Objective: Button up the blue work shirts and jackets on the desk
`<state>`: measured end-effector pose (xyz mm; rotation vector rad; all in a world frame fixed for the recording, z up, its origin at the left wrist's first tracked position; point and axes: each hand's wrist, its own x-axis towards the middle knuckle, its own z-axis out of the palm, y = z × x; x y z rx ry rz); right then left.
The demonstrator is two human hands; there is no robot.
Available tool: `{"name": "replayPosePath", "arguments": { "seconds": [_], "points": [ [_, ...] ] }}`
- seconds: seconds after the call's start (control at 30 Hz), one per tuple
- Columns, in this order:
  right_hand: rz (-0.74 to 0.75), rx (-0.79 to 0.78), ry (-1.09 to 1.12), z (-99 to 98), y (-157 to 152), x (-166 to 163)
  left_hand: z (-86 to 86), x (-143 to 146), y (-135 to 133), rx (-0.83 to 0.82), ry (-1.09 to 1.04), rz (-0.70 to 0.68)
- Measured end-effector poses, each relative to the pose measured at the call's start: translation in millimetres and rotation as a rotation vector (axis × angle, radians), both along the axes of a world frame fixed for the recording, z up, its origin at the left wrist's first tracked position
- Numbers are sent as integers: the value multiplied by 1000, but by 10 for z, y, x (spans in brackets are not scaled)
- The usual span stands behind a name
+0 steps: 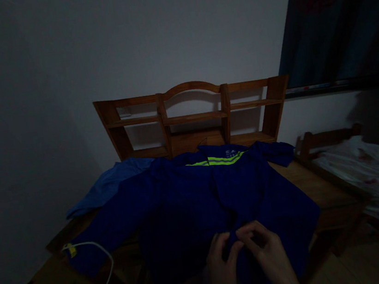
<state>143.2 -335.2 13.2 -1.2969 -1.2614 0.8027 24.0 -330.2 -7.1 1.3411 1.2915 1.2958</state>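
Note:
A dark blue work jacket [183,203] with a yellow-green and grey reflective strip [226,159] lies spread over a wooden desk [310,182]. Its collar points toward the shelf, and its lower part hangs over the near edge. My left hand [222,259] is at the jacket's front, thumb and index finger closed on the cloth. Close beside it, my right hand [264,248] pinches the same front edge between thumb and fingertips. The light is dim, so any small fastener between the fingertips cannot be made out.
A wooden shelf unit [195,118] stands at the back against the wall. Light blue cloth [111,182] lies at the left under a sleeve. A white cable [106,253] with a yellow tag [72,249] loops at the left cuff. Plastic-covered items [371,169] are at the right.

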Motion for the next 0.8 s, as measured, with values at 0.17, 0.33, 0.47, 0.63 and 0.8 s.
{"name": "replayPosePath", "arguments": {
  "seconds": [0.17, 0.33, 0.47, 0.63, 0.8],
  "points": [
    [79, -67, 137, -8, 14, 33, 10, -15, 3, 31, 11, 20],
    [101, -81, 177, -21, 20, 53, -10, -18, 14, 99, 36, -37],
    [100, -112, 217, -14, 17, 46, 4, -19, 23, 121, 49, -87],
    [112, -141, 240, -39, 42, 70, -29, -38, 45, 139, 104, -102],
    [157, -178, 258, -128, 83, 133, -66, -85, 74, 205, 150, -147]
  ]
}}
